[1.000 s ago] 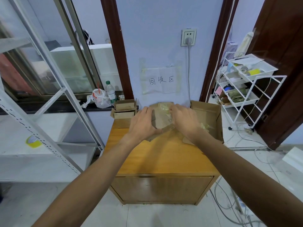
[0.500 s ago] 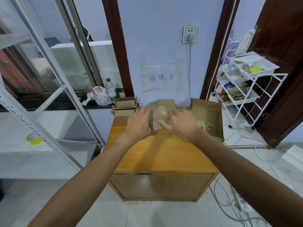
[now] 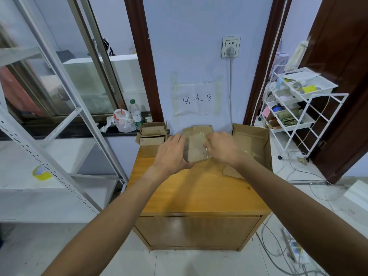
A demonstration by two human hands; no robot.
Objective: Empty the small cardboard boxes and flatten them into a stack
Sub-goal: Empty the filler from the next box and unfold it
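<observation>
Peeling tape off a small box (image 3: 196,149)

Toward the table's (image 3: 199,192) back edge, the left hand (image 3: 171,154) grips the box's side; the right hand's (image 3: 221,148) fingers seem to pinch its clear tape (image 3: 200,136). Brace firmly and peel low along the seam. More boxes (image 3: 152,133) wait in the back-left corner.

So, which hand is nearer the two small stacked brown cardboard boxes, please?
Left: the left hand is just right of the stacked boxes; the right hand is farther right, beyond it.
</observation>
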